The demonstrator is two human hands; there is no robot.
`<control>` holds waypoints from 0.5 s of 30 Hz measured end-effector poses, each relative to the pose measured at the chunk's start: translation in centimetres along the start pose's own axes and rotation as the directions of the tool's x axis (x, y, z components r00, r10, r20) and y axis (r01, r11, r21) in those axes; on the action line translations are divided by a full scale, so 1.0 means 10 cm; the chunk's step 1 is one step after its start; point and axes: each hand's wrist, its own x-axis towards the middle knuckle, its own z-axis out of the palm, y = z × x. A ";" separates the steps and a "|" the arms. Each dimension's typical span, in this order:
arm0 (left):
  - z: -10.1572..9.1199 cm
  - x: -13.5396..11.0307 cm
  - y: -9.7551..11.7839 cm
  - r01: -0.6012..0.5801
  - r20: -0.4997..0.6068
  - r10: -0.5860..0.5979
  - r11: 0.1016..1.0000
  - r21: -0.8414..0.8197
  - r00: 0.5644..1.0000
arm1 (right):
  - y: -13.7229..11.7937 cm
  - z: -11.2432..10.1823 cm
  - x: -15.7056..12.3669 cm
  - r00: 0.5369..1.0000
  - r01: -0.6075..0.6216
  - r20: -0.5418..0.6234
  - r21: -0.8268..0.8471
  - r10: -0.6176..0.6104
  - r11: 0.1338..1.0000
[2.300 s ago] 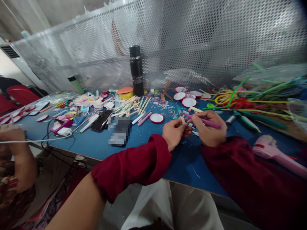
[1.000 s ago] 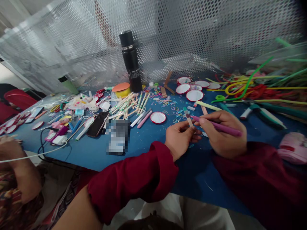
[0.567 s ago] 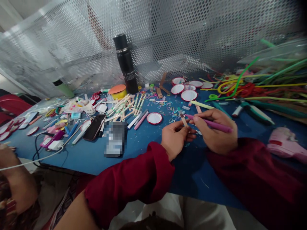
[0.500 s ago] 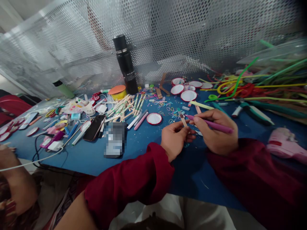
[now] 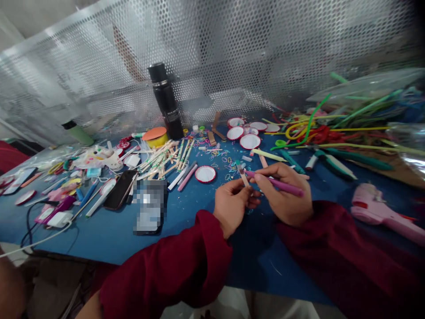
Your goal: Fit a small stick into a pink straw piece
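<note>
My left hand pinches a small wooden craft stick between thumb and fingers, its upper end coloured teal. A purple marker lies in the closed grip of my right hand, tip pointing left. That tip is right beside the stick; whether it touches cannot be made out. Small coloured loops are scattered on the blue table just beyond my hands. Left of them lies a round white disc with a red rim, near several loose markers.
Patterned sticks are heaped beside a black bottle. Two phones lie at left, near a white charger. Pliers, a pink glue gun and tangled pipe cleaners are on the right. A perforated metal panel stands behind.
The camera view has turned a little to the right, so the table things sit further left and lower. Both hands keep their grips on the stick and the marker.
</note>
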 end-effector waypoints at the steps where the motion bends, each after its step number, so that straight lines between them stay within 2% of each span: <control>1: 0.00 0.00 -0.01 -0.008 0.012 0.008 1.000 0.006 1.000 | -0.01 0.00 0.00 1.000 0.003 0.000 0.018 -0.003 1.000; 5: 0.00 -0.02 -0.01 -0.015 0.033 0.015 1.000 0.020 0.999 | -0.03 -0.01 -0.01 0.997 -0.042 0.061 0.075 0.037 0.996; 15: 0.02 -0.04 0.01 0.028 0.019 -0.028 1.000 0.014 0.999 | 0.01 0.00 -0.06 0.992 -0.094 0.088 0.049 0.089 0.994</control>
